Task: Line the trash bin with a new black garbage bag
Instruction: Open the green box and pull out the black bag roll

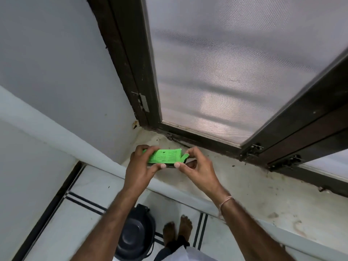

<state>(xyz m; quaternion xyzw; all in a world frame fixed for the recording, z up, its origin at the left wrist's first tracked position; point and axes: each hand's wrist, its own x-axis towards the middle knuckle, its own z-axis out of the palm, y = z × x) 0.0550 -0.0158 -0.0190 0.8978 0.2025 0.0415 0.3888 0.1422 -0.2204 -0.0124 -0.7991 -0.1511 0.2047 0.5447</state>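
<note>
A small bright green carton (164, 156) with black print is held over the window sill between both hands. My left hand (140, 167) grips its left end. My right hand (195, 165) pinches the right end, where a green flap stands open and something black shows at the mouth. The dark round trash bin (136, 235) stands on the floor below, under my left forearm, lid closed; no bag is visible on it.
A stained stone sill (254, 187) runs along a dark wooden window frame (290, 146) with a mesh screen (226, 63). A white wall (56, 72) is at the left. My bare feet (178, 232) stand on the white tiled floor right of the bin.
</note>
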